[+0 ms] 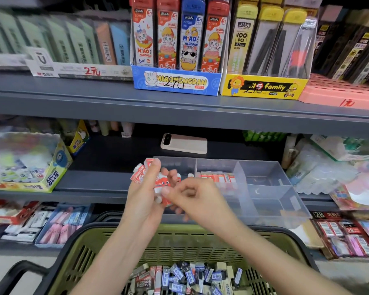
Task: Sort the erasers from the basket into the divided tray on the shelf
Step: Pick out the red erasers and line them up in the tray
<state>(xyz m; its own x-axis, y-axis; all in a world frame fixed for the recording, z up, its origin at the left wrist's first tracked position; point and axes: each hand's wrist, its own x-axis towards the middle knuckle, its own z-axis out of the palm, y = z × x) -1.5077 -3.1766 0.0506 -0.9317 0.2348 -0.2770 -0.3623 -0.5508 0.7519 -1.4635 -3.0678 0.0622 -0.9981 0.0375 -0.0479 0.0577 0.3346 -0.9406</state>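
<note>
Shop shelving [179,107] ahead; green basket [179,229] nearest, full of mixed erasers [185,277]; above it left hand [144,199] gripped a fistful of red erasers [140,172], right hand [193,198] pinched one off it. Best laid flat beside the red row [218,177] in the divided tray [271,201]; its partitions [241,173] crowded entry, phone [183,143] lay behind

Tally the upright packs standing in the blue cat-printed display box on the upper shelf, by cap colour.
Red-capped packs: 3
Blue-capped packs: 1
Total: 4
</note>
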